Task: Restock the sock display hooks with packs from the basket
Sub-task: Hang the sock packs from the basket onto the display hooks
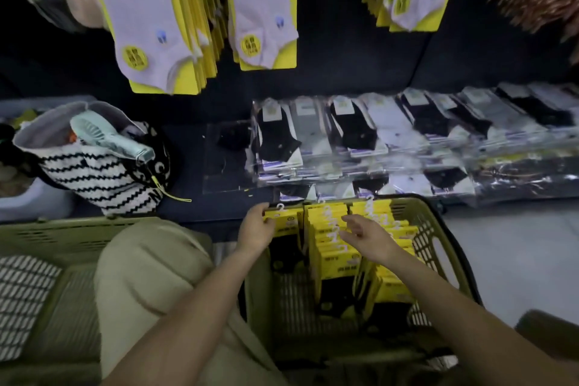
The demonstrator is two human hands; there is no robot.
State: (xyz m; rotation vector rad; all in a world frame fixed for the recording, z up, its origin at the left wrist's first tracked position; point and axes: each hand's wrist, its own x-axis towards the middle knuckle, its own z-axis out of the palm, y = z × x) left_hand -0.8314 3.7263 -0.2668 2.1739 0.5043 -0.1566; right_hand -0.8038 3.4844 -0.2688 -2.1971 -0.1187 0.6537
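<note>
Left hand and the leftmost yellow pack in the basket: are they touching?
Touching. Head view: left hand pinches the top edge of the leftmost yellow pack.

bagged socks (407,135) on dark shelf (185,166)

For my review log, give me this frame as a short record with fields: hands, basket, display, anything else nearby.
left hand: grips the top of a yellow-carded pack at the basket's far left
right hand: fingers relaxed over the middle row, holding nothing
basket: olive, holds upright rows of black socks on yellow cards
hooks above: three groups of white socks on yellow cards
laid flat: clear-wrapped packs of black, grey and white socks
beside: striped bag with a hand fan in it
</note>
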